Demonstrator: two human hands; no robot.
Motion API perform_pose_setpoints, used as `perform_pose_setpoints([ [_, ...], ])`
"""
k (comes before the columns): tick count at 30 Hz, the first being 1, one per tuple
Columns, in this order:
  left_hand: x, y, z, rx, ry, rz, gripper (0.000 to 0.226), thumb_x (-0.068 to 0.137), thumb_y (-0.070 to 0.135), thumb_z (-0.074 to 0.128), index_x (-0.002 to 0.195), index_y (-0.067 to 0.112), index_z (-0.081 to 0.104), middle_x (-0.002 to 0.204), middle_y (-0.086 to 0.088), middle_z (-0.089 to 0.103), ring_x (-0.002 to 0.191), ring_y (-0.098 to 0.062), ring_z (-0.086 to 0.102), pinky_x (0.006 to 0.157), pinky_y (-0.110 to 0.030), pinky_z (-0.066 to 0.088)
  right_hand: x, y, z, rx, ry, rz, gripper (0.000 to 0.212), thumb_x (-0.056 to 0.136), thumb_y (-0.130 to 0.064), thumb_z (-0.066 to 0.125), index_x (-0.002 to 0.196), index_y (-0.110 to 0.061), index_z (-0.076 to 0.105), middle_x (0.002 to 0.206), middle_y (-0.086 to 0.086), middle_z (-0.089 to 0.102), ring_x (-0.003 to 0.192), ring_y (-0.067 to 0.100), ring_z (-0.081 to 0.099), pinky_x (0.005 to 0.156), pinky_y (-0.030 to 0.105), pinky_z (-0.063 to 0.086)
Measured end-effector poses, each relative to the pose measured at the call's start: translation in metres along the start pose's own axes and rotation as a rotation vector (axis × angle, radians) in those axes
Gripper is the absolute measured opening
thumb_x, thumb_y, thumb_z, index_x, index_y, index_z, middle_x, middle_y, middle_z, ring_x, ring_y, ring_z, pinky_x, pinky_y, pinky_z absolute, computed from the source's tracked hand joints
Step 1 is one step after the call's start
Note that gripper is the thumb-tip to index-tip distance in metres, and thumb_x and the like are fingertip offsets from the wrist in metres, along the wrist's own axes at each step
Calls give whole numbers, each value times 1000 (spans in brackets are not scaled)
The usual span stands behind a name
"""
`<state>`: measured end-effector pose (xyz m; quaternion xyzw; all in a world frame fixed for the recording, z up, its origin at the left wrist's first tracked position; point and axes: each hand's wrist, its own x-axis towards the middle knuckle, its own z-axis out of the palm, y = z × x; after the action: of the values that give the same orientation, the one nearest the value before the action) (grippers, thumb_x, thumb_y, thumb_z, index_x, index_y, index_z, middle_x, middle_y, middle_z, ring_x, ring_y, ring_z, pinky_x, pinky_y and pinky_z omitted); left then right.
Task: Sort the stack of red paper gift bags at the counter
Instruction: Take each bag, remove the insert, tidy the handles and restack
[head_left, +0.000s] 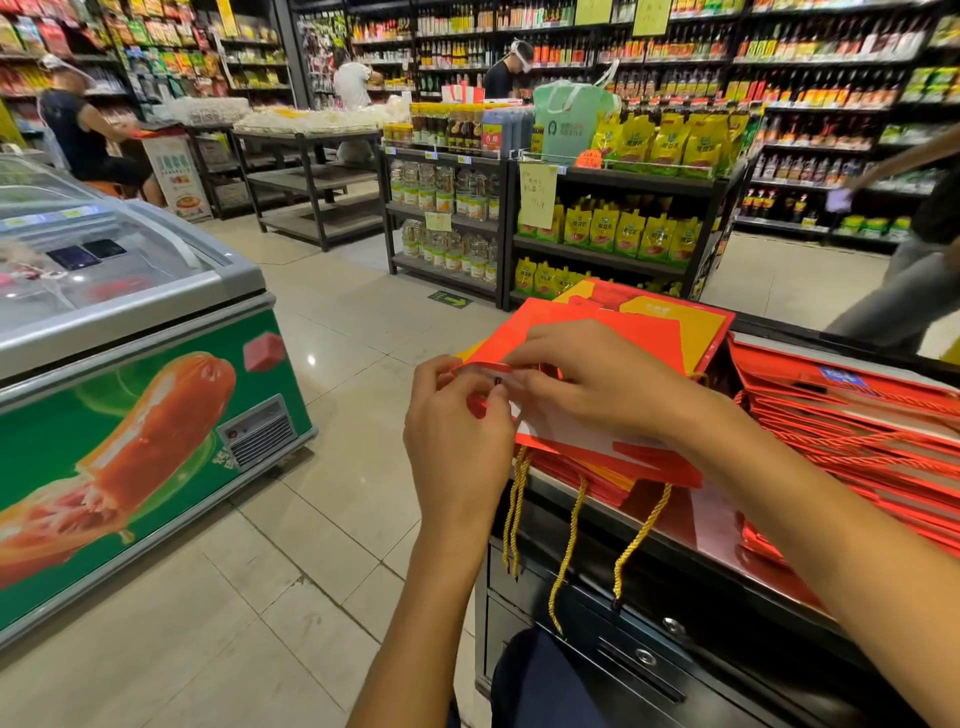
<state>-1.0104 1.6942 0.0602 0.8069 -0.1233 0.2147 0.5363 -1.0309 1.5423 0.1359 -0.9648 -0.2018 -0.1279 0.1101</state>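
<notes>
A flat red and yellow paper gift bag (644, 332) lies on top of a small pile at the left end of the black counter (675, 587). My left hand (457, 421) pinches the bag's near left corner edge. My right hand (597, 384) rests on the bag and grips the same folded edge beside it. Yellow cord handles (566, 551) hang off the counter's front. A larger stack of flat red bags (852, 426) with red cords lies to the right on the counter.
A chest freezer (130, 364) with a sausage picture stands to the left across a tiled aisle. Shelving racks (571, 208) of bottles and yellow pouches stand ahead. Several people are at the back, and another person (914, 260) passes at the far right.
</notes>
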Motion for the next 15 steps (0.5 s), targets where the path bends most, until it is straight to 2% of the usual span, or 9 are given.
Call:
perform_pose_setpoints([
  [1, 0, 0, -1, -40, 0, -5, 8, 92, 20, 72, 91, 22, 79, 123, 11, 57, 98, 11, 52, 80, -5, 44, 0, 0, -1, -3, 7, -2, 27, 101, -25, 50, 108, -14, 74, 94, 0, 67, 86, 16, 59, 74, 46, 48],
  [3, -2, -4, -4, -122, -17, 2, 9, 91, 16, 74, 88, 24, 78, 119, 14, 58, 101, 20, 51, 78, -2, 46, -1, 1, 0, -9, 18, -7, 24, 100, -18, 53, 110, -9, 73, 97, 4, 69, 89, 20, 61, 76, 46, 48],
  [8, -7, -13, -10, -186, -72, 72, 10, 89, 14, 77, 91, 24, 79, 117, 26, 57, 107, 20, 51, 79, 0, 43, -1, 6, 5, 49, 64, 29, 22, 100, -12, 56, 112, -6, 74, 103, 8, 72, 94, 22, 62, 81, 41, 45],
  [12, -4, -24, -15, -225, -109, 45, 7, 90, 27, 77, 95, 27, 80, 126, 19, 63, 119, 13, 53, 86, -4, 44, 3, 5, 1, 163, -35, 116, 23, 101, -32, 62, 116, -22, 76, 109, -10, 72, 98, 5, 60, 87, 30, 47],
  [15, -5, -29, -22, -369, -134, -5, 8, 89, 27, 76, 96, 25, 80, 129, 13, 68, 124, 5, 57, 91, -8, 49, 1, 12, -7, 310, -141, 197, 24, 98, -45, 63, 112, -31, 77, 107, -18, 74, 100, -1, 64, 90, 27, 50],
])
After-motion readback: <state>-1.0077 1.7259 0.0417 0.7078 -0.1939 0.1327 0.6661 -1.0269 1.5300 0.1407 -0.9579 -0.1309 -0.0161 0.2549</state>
